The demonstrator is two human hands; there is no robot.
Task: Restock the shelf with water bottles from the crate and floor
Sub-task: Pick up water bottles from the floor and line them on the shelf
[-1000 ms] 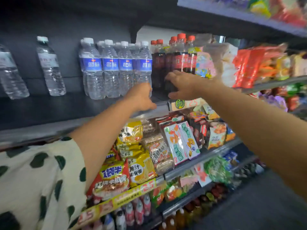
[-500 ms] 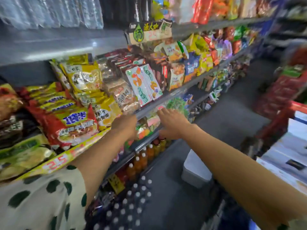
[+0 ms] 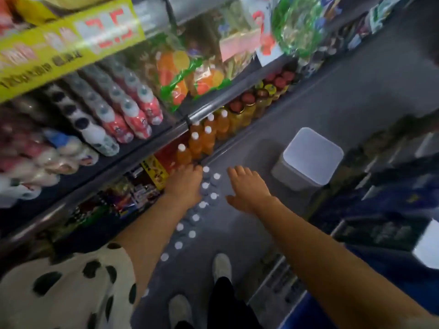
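Several water bottles [image 3: 204, 186] with white caps stand in rows on the grey floor beside the bottom shelf. I look straight down on them. My left hand [image 3: 186, 184] reaches down over the left side of the far bottles, its fingers pointing down; whether it touches one is hidden. My right hand [image 3: 247, 188] hovers just right of the caps, fingers spread and holding nothing. The shelf with the restocked water is out of view above.
Orange drink bottles [image 3: 202, 141] fill the bottom shelf just beyond the water. A white square bin [image 3: 308, 157] stands on the floor to the right. My two shoes [image 3: 222, 267] are below. Blue crates [image 3: 392, 210] line the right side.
My view has dropped from the upper shelf to the floor. Both hands left the shelved bottles and came down to the water bottles on the floor.
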